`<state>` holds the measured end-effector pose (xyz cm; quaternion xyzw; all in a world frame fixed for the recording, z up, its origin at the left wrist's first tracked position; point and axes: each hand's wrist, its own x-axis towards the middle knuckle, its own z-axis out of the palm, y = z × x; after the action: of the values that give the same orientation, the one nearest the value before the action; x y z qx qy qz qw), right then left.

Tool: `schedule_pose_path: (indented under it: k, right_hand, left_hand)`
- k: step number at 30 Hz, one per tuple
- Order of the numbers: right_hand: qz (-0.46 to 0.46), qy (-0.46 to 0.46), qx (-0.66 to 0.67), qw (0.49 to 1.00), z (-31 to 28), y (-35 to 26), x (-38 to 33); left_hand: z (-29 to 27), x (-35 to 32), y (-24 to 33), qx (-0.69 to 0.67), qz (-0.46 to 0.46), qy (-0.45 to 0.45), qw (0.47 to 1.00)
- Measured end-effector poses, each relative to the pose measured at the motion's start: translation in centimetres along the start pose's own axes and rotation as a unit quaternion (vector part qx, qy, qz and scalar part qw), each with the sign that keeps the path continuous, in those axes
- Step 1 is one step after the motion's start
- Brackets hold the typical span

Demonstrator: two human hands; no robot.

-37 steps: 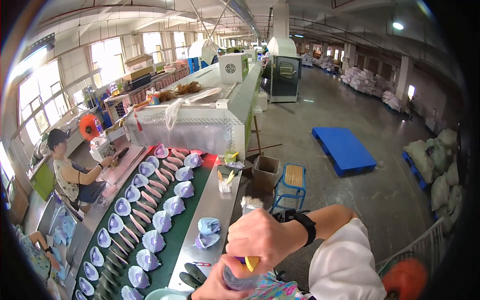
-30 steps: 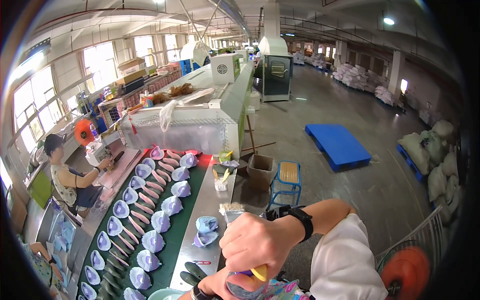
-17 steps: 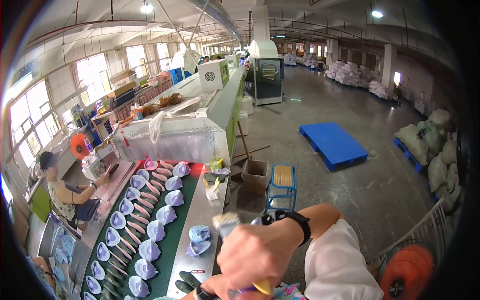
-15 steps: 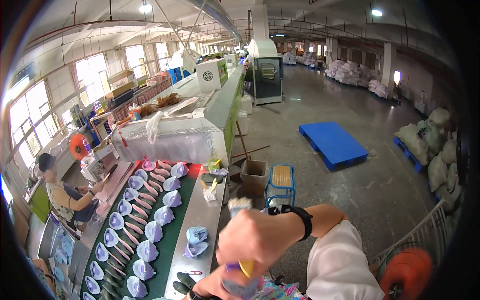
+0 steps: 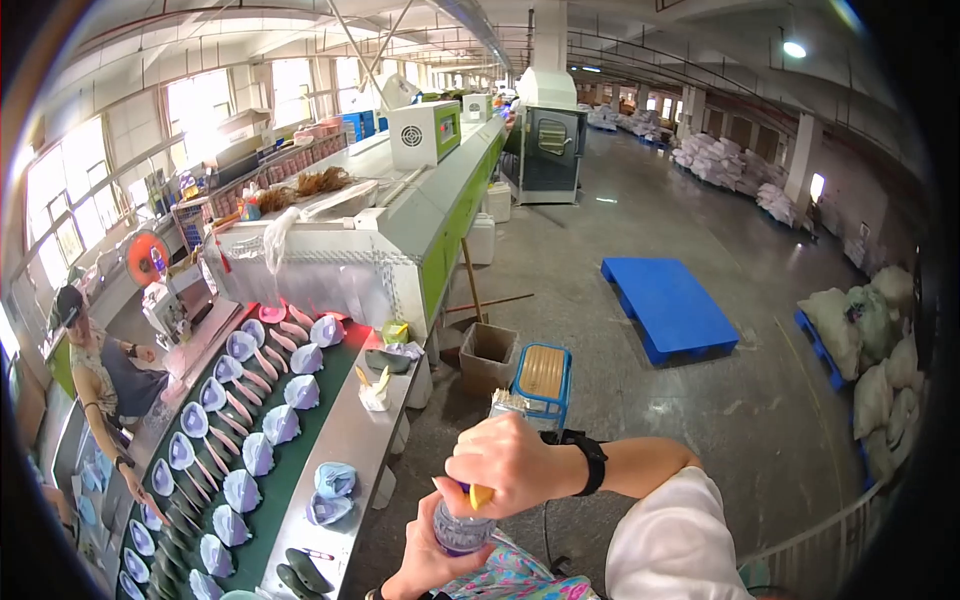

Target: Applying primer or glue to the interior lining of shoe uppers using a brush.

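Observation:
Low in front of me, my left hand (image 5: 428, 556) is wrapped round a clear plastic bottle (image 5: 463, 530). Over the bottle's top sits my right hand (image 5: 508, 462), closed; pale bristles of a brush (image 5: 508, 402) stick out past its far side. A yellow tip (image 5: 482, 495), seemingly the brush handle's end, pokes out below that hand beside a bit of purple at the bottle's mouth. My fingers hide most of the cap. To the left, a metal side table (image 5: 300, 505) carries two light-blue shoe uppers (image 5: 333, 480) and dark soles (image 5: 303, 572).
A green conveyor belt (image 5: 280, 470) bears rows of lavender uppers (image 5: 282, 424) and pink soles (image 5: 238, 405). Across it a co-worker (image 5: 95, 370) reaches onto the belt. Beyond my hands stand a stool (image 5: 543, 378), a cardboard box (image 5: 488, 357) and a blue pallet (image 5: 670, 308).
My view has shifted, and the belt appears farther left. Both hands now show more sharply, with the bottle upright below my right hand. The co-worker's arm has stretched toward the belt.

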<state>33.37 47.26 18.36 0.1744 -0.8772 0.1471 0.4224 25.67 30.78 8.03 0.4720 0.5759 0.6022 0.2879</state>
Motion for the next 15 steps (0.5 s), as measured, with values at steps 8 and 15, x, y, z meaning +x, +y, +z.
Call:
schedule_pose_path:
  k: [8,15]
  right_hand:
    - [-0.169,-0.093,0.150,0.970,-5.0,-2.2,1.5]
    - [-0.143,-0.091,0.003,0.986,-7.0,-4.4,2.7]
  left_hand:
    - [0.1,1.8,2.7,-0.177,-0.079,-0.367,0.910]
    - [-0.7,1.2,4.5,-0.260,-0.112,-0.359,0.889]
